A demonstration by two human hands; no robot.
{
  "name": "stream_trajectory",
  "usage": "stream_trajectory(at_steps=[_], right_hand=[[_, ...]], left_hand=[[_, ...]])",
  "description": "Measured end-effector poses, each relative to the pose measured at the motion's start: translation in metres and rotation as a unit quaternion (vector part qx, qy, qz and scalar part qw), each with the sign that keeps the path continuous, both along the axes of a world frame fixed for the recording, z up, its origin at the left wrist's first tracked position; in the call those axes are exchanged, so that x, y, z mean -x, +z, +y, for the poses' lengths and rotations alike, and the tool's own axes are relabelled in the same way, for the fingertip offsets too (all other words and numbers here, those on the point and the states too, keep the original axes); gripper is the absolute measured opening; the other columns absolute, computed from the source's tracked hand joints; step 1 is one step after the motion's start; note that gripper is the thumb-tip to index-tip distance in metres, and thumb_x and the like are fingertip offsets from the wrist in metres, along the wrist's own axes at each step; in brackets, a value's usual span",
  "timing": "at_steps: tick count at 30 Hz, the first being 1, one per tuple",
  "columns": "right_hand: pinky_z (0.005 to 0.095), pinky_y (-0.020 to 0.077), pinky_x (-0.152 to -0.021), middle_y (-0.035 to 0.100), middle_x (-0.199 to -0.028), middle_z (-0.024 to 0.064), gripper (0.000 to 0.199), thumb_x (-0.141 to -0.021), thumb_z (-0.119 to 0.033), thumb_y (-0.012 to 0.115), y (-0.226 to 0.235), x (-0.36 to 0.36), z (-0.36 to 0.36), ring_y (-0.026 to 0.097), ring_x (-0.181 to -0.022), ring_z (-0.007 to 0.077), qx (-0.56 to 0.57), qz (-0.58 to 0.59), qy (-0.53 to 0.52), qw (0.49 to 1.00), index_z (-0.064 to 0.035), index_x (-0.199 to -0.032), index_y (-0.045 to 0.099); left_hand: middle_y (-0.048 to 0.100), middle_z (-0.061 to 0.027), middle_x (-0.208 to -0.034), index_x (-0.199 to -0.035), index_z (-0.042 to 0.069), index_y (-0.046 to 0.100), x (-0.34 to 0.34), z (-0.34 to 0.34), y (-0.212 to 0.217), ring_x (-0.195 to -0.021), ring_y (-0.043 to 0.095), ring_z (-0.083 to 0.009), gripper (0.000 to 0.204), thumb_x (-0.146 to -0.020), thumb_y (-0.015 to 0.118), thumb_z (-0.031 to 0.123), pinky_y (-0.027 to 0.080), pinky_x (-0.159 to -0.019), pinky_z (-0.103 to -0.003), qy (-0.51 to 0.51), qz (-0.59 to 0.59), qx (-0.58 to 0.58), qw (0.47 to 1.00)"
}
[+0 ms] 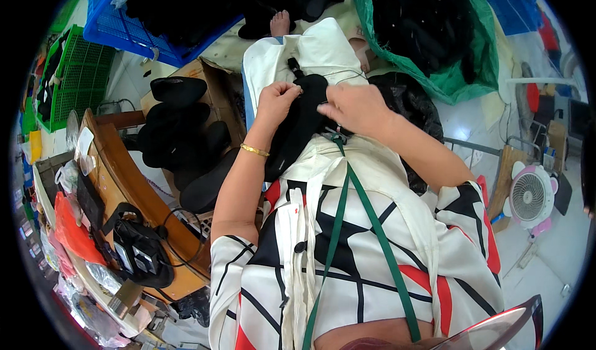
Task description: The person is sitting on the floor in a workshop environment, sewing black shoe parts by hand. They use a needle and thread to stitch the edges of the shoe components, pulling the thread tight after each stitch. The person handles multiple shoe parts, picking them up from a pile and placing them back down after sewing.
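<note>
Across my lap lies a long, narrow black fabric piece [303,117], rounded at its far end and shaped somewhat like a sock. My left hand [278,100] pinches its left edge near the far end, thumb and forefinger pressed together. On the other side my right hand [359,108] is closed, its thumb beside the piece's right edge; whatever the fingers hold is too small to make out. A thin dark thread runs over the white apron [332,46] beyond the hands. A green cord [343,192] hangs from my neck, with a small metal thing at its end near my right hand.
Similar black pieces [177,133] are piled on a cardboard box [217,83] to my left. Beyond stand a blue crate [161,49] and a green sack [456,92], both holding black items. A wooden table [186,282] bears a black bag; a fan [531,192] stands right.
</note>
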State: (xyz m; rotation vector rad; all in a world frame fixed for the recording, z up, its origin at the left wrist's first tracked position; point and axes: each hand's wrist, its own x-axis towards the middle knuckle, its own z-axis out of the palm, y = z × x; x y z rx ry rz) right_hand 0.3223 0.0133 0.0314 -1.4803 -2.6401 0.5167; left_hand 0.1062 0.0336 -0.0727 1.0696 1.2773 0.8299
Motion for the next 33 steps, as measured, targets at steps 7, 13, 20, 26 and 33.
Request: stream_trajectory(at_steps=[7,13,20,26,33], right_hand=[[0.0446,0.0496,-0.07,0.068,-0.079,0.0167,0.03,-0.085,-0.033,0.067,-0.011,-0.007,-0.022,0.065,-0.077,0.0363,0.247,-0.061,0.024,0.967,-0.0038,-0.092,0.063],[0.0484,0.0502,-0.075,0.068,-0.087,0.0192,0.032,-0.088,-0.03,0.062,0.033,-0.002,-0.014,0.066,-0.083,0.0393,0.224,0.112,-0.034,0.967,-0.0038,-0.106,0.058],[0.0467,0.0515,-0.074,0.069,-0.088,0.0161,0.035,-0.09,-0.039,0.062,0.009,0.025,0.02,0.067,-0.085,0.0371,0.13,-0.012,-0.055,0.99,-0.0044,-0.096,0.066],[0.0462,0.0518,-0.072,0.069,-0.087,0.0145,0.031,-0.088,-0.036,0.064,0.0,0.028,0.033,0.067,-0.084,0.0354,0.125,0.007,-0.063,0.99,-0.0054,-0.094,0.067],[0.0463,0.0514,-0.071,0.069,-0.085,0.0141,0.026,-0.087,-0.032,0.065,-0.01,0.023,0.041,0.067,-0.083,0.0356,0.107,0.02,-0.052,0.993,-0.0064,-0.092,0.067]], left_hand=[[0.069,0.0011,-0.085,-0.093,0.003,0.073,-0.003,0.0,0.014,-0.069,0.054,-0.0041,0.016,-0.09,0.07,0.017,0.041,-0.063,-0.02,0.012,-0.035,0.048,0.998],[0.066,0.0041,-0.08,-0.091,0.006,0.073,0.005,-0.003,0.013,-0.066,0.049,-0.0042,0.014,-0.088,0.073,0.02,0.036,-0.061,-0.021,0.029,-0.11,0.074,0.991],[0.065,0.0045,-0.079,-0.092,0.007,0.074,0.004,-0.003,0.02,-0.068,0.05,-0.0043,0.013,-0.088,0.074,0.02,0.037,-0.063,-0.02,0.035,-0.16,0.114,0.98],[0.065,0.0054,-0.078,-0.092,0.007,0.073,0.006,-0.002,0.017,-0.067,0.05,-0.0037,0.013,-0.088,0.074,0.019,0.037,-0.062,-0.021,0.051,-0.181,0.136,0.973],[0.065,0.0058,-0.078,-0.091,0.007,0.074,0.003,0.005,0.017,-0.066,0.049,-0.0034,0.012,-0.089,0.074,0.019,0.037,-0.062,-0.02,0.05,-0.168,0.148,0.973]])
